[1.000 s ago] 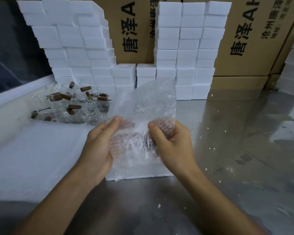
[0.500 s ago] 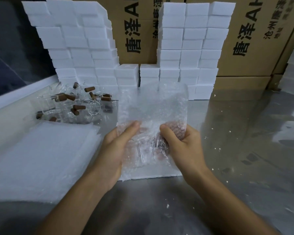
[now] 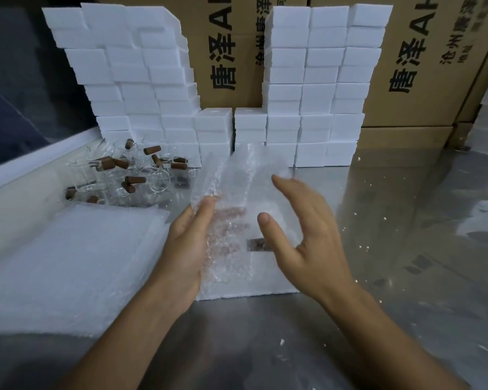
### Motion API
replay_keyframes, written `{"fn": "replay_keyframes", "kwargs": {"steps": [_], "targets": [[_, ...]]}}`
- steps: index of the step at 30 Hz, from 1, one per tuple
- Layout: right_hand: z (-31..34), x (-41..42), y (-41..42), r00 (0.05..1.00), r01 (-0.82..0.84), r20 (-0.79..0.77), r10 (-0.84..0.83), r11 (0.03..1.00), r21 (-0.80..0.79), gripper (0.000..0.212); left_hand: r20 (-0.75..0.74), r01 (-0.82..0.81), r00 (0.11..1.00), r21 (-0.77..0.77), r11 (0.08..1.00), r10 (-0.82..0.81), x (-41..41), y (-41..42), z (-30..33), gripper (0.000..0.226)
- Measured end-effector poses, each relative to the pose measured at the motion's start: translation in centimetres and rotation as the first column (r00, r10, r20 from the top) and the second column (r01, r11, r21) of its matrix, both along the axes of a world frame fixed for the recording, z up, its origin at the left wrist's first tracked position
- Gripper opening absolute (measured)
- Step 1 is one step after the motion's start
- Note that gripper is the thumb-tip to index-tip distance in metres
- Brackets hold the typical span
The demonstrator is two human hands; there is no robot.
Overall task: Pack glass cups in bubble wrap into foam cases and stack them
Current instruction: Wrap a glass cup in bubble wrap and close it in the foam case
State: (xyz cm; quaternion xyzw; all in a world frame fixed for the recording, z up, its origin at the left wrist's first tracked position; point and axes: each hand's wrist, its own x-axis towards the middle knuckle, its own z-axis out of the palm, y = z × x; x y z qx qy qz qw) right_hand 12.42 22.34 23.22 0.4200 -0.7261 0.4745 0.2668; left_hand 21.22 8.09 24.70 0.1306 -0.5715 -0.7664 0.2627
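Observation:
My left hand [image 3: 186,249] holds a sheet of bubble wrap [image 3: 237,181] with a glass cup [image 3: 228,237] bundled inside it, fingers showing through the plastic behind. The bundle hangs over a white foam case [image 3: 265,277] that lies on the steel table; a dark slot shows in the case's top. My right hand [image 3: 304,235] hovers just right of the wrap with fingers spread, touching nothing that I can see. A pile of bare glass cups with brown handles [image 3: 124,173] lies at the left rear.
A stack of bubble wrap sheets [image 3: 68,266] lies at the left. Two walls of stacked white foam cases [image 3: 130,74] [image 3: 321,80] stand at the back before cardboard boxes [image 3: 423,52]. Foam crumbs dot the steel table [image 3: 406,249] on the right.
My right hand has let go of the bubble wrap and pulled back to the right, fingers spread. My left hand keeps hold of the wrapped cup, and the sheet has folded over.

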Motion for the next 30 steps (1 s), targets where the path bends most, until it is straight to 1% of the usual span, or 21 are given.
{"fn": "replay_keyframes", "kwargs": {"steps": [3,6,8,9,10,11,14,17,18,20,22,25,27,30], "targets": [[-0.2,0.3,0.1,0.987,-0.049,0.156,0.046,0.999,0.011,0.057,-0.043,0.034,0.999,0.017,0.999,-0.033,0.0,0.2,0.1,0.028],[-0.3,0.3,0.2,0.969,-0.063,0.237,0.063,0.998,-0.009,0.060,-0.062,0.069,0.996,0.023,0.997,-0.068,0.1,0.3,0.2,0.029],[-0.3,0.4,0.0,0.947,-0.113,0.295,0.123,0.992,-0.051,0.056,-0.080,0.102,0.992,0.032,0.994,-0.099,0.1,0.4,0.1,0.029],[-0.4,0.5,-0.1,0.929,-0.152,0.328,0.173,0.984,-0.089,0.048,-0.092,0.113,0.990,0.039,0.993,-0.109,0.1,0.4,0.2,0.030],[-0.5,0.5,-0.2,0.918,-0.174,0.340,0.204,0.978,-0.115,0.040,-0.101,0.117,0.988,0.045,0.992,-0.112,0.2,0.4,0.2,0.030],[-0.5,0.5,-0.3,0.912,-0.185,0.347,0.219,0.974,-0.127,0.037,-0.111,0.121,0.987,0.050,0.991,-0.115,0.2,0.5,0.2,0.031],[-0.7,0.4,-0.6,0.901,-0.187,0.378,0.214,0.977,-0.106,0.047,-0.144,0.136,0.982,0.065,0.989,-0.126,0.2,0.6,0.2,0.034],[-0.6,0.6,-0.8,0.915,-0.194,0.338,0.221,0.975,-0.111,0.033,-0.144,0.123,0.984,0.107,0.987,-0.107,0.3,0.5,0.4,0.038],[-0.6,0.7,-0.8,0.914,-0.197,0.336,0.225,0.973,-0.117,0.032,-0.137,0.117,0.985,0.120,0.986,-0.101,0.3,0.4,0.4,0.041],[-0.6,0.8,-0.8,0.913,-0.197,0.341,0.225,0.974,-0.113,0.037,-0.125,0.108,0.988,0.149,0.983,-0.090,0.3,0.4,0.6,0.048],[-0.6,0.9,-0.8,0.909,-0.184,0.363,0.206,0.978,-0.096,0.045,-0.116,0.109,0.989,0.181,0.977,-0.089,0.3,0.4,0.7,0.049],[-0.8,1.0,-1.1,0.918,-0.080,0.380,0.108,0.993,-0.090,0.057,-0.114,0.136,0.987,0.230,0.964,-0.112,0.4,0.5,0.8,0.050],[-0.8,1.1,-1.2,0.925,-0.020,0.377,0.052,0.996,-0.090,0.058,-0.119,0.139,0.987,0.240,0.961,-0.113,0.3,0.6,0.8,0.051],[-0.5,1.2,-1.3,0.922,0.008,0.386,0.022,0.997,-0.076,0.059,-0.123,0.136,0.986,0.234,0.963,-0.110,0.3,0.7,0.8,0.049]]}}
